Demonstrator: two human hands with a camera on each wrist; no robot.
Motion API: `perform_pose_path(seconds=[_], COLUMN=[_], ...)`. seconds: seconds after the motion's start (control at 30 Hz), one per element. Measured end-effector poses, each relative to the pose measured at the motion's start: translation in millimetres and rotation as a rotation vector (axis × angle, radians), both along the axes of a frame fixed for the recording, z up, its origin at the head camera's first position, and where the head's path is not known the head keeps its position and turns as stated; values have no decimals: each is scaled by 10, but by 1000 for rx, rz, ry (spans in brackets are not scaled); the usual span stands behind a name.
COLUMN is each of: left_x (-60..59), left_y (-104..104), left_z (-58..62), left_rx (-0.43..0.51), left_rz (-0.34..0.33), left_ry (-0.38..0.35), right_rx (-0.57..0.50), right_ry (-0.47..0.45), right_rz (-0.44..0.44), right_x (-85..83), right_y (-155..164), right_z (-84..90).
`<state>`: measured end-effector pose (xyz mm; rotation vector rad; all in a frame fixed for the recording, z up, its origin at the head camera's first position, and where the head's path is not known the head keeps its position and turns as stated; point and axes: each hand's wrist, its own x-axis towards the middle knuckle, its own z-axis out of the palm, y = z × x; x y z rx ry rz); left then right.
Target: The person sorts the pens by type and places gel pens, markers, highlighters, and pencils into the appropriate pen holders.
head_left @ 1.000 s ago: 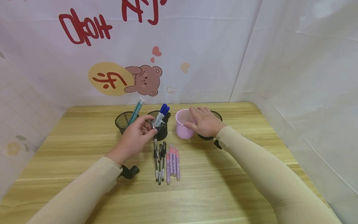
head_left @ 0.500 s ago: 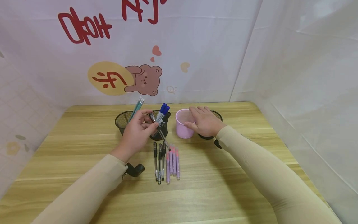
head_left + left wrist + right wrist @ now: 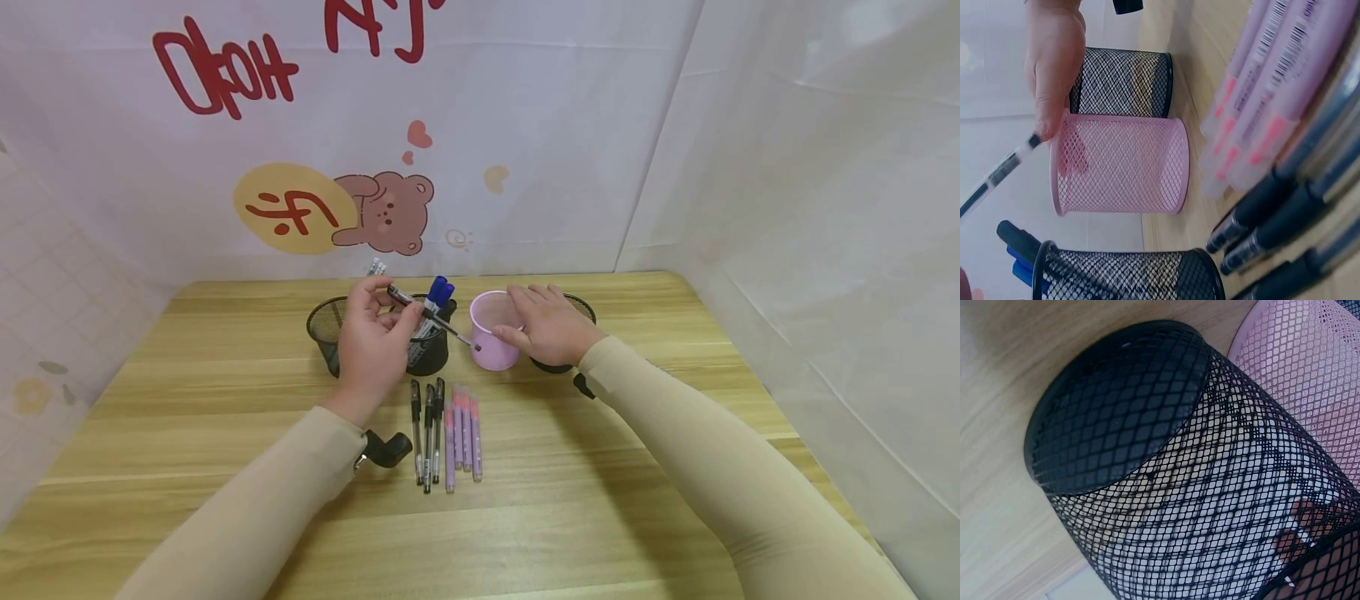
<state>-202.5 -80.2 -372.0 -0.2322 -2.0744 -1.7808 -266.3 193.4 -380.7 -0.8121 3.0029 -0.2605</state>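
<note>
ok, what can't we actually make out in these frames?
- Head view: the right hand covers most of the far-right black cup; its contents are hidden.
- Head view: the left hand blocks the left black cup and the green pens, of which only the tips show.
- Left wrist view: the held pen is cut off by the left edge; the pens on the table are blurred.
- Right wrist view: mesh fills the frame; the fingers show only through it.
</note>
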Motion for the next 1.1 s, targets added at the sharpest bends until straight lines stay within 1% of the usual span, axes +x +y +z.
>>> perform_pose_path(seconds=[0.1, 0.23, 0.33, 0.43, 0.67, 0.87, 1.0, 1.1], left_x=[-15, -51, -82, -111, -150, -151, -144, -140], left_y=[59, 132, 179, 214, 284, 349, 384, 406], left_z=[-15, -29, -42, -63, -110, -175, -228, -255], left_rx=[57, 149, 184, 178, 158, 97, 34, 19], left_rz=[37, 63, 82, 105, 127, 124, 147, 144], left_ry=[53, 130, 173, 186, 165, 157, 145, 143], right_rx=[1, 6, 8, 9, 14, 13, 17, 15], right_ry=[-4, 0, 6, 8, 10, 6, 7, 7], right_rz=[-2, -2, 1, 1, 0, -2, 1, 2], right_x=[-4, -10, -14, -20, -22, -9, -11, -11], right_y=[-3, -7, -7, -6, 0, -6, -7, -7], right_z=[0, 0, -6, -14, -29, -18, -18, -20])
